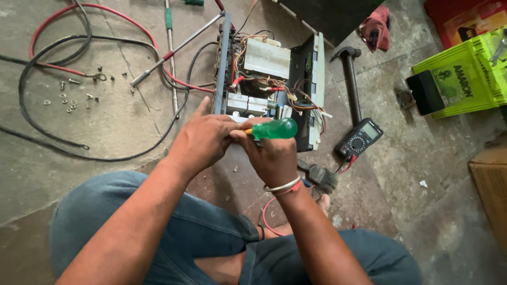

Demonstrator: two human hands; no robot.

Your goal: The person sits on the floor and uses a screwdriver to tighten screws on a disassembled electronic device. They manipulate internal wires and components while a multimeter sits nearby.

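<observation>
My right hand (273, 157) grips a screwdriver with a translucent green handle (277, 129), the handle lying sideways over the near edge of an opened grey electrical unit (266, 87). My left hand (203, 140) is closed next to it, fingertips meeting the right hand at the screwdriver's shaft end; what they pinch is hidden. The unit stands on the concrete floor with its cover off, showing a metal block, coloured wires and a circuit board along its right wall. A metal bangle circles my right wrist.
Red and black cables (79, 39) loop at left beside loose screws and washers (68, 97). A long metal rod (177, 50) lies at top. A hammer (349, 79), a multimeter (362, 138), a green box (465, 79) and a cardboard box (491, 184) sit right.
</observation>
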